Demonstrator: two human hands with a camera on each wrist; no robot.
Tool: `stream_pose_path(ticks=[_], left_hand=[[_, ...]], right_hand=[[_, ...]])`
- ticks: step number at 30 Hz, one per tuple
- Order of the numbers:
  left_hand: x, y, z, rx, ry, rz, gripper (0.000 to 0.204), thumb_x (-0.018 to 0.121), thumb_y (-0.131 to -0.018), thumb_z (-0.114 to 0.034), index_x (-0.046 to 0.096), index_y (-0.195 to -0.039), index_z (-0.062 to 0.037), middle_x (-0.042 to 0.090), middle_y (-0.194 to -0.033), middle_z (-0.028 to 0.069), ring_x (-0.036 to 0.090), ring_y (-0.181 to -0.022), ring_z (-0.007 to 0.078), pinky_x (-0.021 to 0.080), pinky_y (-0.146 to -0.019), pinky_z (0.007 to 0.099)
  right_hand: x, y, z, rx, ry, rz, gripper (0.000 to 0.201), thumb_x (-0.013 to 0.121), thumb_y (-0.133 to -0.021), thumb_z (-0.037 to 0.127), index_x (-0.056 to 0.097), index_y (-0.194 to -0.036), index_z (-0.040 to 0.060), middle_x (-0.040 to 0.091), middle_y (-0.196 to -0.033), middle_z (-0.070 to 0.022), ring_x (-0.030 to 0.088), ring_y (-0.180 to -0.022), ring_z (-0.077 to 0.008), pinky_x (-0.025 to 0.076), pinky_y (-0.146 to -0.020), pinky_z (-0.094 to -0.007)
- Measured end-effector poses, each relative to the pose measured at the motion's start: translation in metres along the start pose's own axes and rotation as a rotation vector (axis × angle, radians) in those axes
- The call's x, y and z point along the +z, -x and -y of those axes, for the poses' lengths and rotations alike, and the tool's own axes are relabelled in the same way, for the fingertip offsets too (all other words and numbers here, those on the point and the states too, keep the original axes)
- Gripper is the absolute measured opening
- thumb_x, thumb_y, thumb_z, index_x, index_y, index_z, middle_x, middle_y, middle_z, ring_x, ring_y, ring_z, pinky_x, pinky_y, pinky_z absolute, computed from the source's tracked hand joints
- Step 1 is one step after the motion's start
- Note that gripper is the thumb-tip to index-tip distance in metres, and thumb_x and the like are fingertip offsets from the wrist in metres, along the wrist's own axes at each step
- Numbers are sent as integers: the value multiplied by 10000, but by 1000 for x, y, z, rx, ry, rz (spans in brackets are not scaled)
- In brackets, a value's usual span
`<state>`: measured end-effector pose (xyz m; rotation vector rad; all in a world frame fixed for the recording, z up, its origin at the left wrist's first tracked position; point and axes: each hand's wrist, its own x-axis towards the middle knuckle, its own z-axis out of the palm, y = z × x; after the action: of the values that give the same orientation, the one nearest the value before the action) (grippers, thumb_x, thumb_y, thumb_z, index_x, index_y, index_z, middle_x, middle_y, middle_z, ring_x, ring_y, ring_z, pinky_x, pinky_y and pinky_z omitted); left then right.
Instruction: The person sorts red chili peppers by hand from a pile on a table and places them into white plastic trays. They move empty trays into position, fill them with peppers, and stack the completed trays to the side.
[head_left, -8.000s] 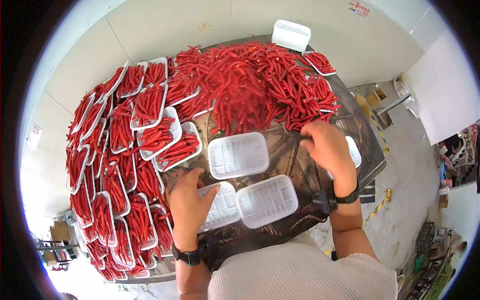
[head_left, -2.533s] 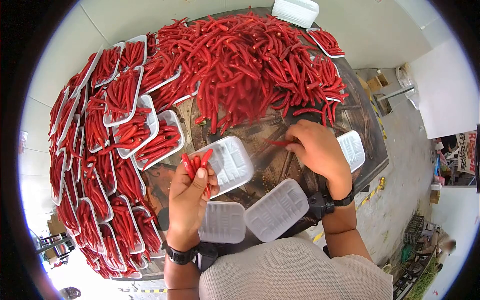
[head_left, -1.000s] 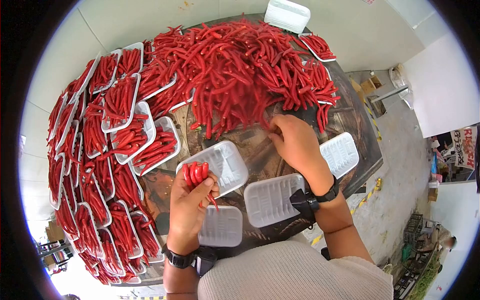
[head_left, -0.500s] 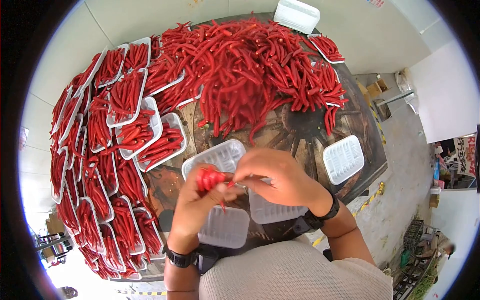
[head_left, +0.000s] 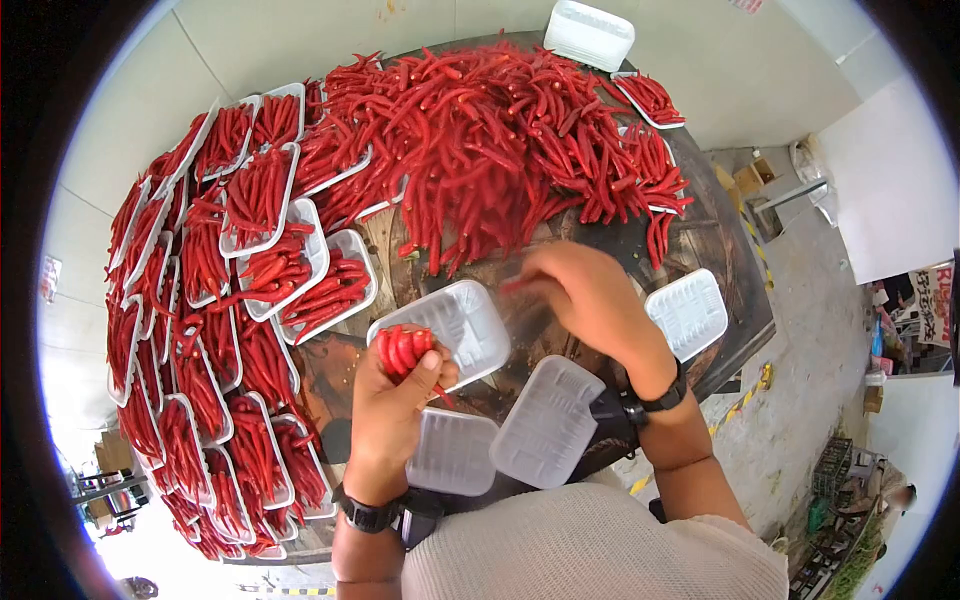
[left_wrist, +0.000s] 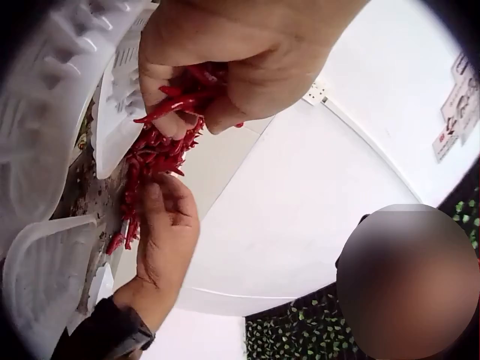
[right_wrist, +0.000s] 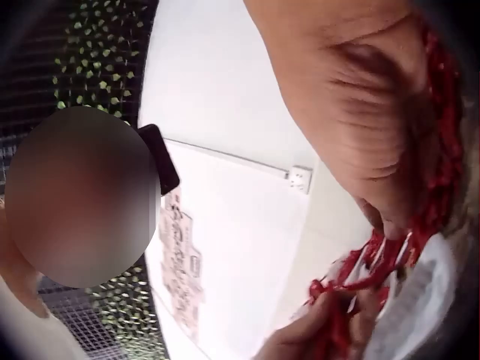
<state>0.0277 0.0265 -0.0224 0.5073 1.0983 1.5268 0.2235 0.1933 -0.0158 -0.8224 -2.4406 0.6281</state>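
White foam trays sit nearest me: two empty ones [head_left: 452,452] [head_left: 546,423] at the near edge of the tabletop [head_left: 600,240], the right one tilted and resting under my right forearm. I judge a careless pull of that arm could flip it off the edge. Just beyond, my left hand [head_left: 392,400] has its fingers clenched round a bunch of red chillies [head_left: 403,348], held over the near corner of a third empty tray [head_left: 442,332]; the bunch stands tall, so a loose grip could let some slide out. Farther right, my right hand [head_left: 580,298] reaches at the near fringe of the big chilli heap [head_left: 500,140]. I cannot tell whether its fingers grasp anything. A hasty rake there could drag chillies down.
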Motion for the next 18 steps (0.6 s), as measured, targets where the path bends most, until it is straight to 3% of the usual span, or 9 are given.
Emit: stream_pose_path(ticks=[1,3,5,7,8,10,12,14,18], left_hand=[[5,0,-3,3,4,2,241,648,-937,-60,535,-1144,-7,645,-982,87,642,-822,168,522,-756,298],[18,3,-10,85,-61,-160,226,630,-948,-57,528,-1143,-8,663,-1043,121,670,-897,204,539,-804,328],[12,4,-8,66,-68,-120,233,625,-950,-53,505,-1146,-16,674,-1078,147,684,-970,235,548,-856,352],[7,5,-9,-77,-198,173,251,626,-950,-51,475,-1149,-25,678,-1055,141,687,-944,222,561,-841,332],[12,8,-8,-104,-132,173,261,621,-952,-44,455,-1153,-36,675,-1012,121,677,-874,181,565,-755,283],[10,6,-6,-62,-187,139,253,612,-956,-40,453,-1152,-36,669,-995,116,670,-865,172,565,-740,275],[8,4,-5,13,-213,88,271,598,-960,-34,451,-1188,-32,653,-965,107,662,-880,167,570,-755,280],[8,2,-5,6,-160,81,301,597,-958,-29,445,-1218,-28,650,-982,110,662,-886,172,572,-765,289],[14,5,-8,-100,-82,52,364,591,-949,-11,439,-1280,-13,640,-1024,108,669,-887,192,576,-783,314]], right_hand=[[-7,-1,10,-3,5,0,235,708,-760,20,679,-988,69,655,-904,-100,630,-876,-330,494,-763,-407],[-15,-2,33,-192,-308,137,230,732,-750,26,672,-968,72,656,-874,-90,635,-844,-317,499,-734,-395],[-2,-1,47,-242,-338,95,244,739,-750,32,668,-980,68,656,-884,-91,635,-843,-312,499,-739,-392],[4,-2,51,-294,-370,50,258,747,-749,38,663,-992,64,656,-893,-91,635,-842,-307,500,-745,-389],[5,-3,51,-263,-341,18,273,744,-756,43,663,-1016,62,655,-913,-97,633,-857,-312,500,-755,-389],[5,-7,44,-232,-309,-14,289,741,-763,47,663,-1041,60,653,-933,-102,630,-872,-317,501,-764,-389],[3,-15,16,-99,-77,-175,298,719,-784,48,652,-1075,47,655,-1011,-128,626,-951,-340,499,-827,-406],[7,-19,-20,-60,157,-282,322,682,-806,29,626,-1123,28,646,-1127,-156,584,-1111,-359,461,-950,-430],[7,-19,-39,0,264,-204,325,690,-777,23,638,-1097,45,645,-1062,-130,580,-1056,-349,466,-910,-430]])
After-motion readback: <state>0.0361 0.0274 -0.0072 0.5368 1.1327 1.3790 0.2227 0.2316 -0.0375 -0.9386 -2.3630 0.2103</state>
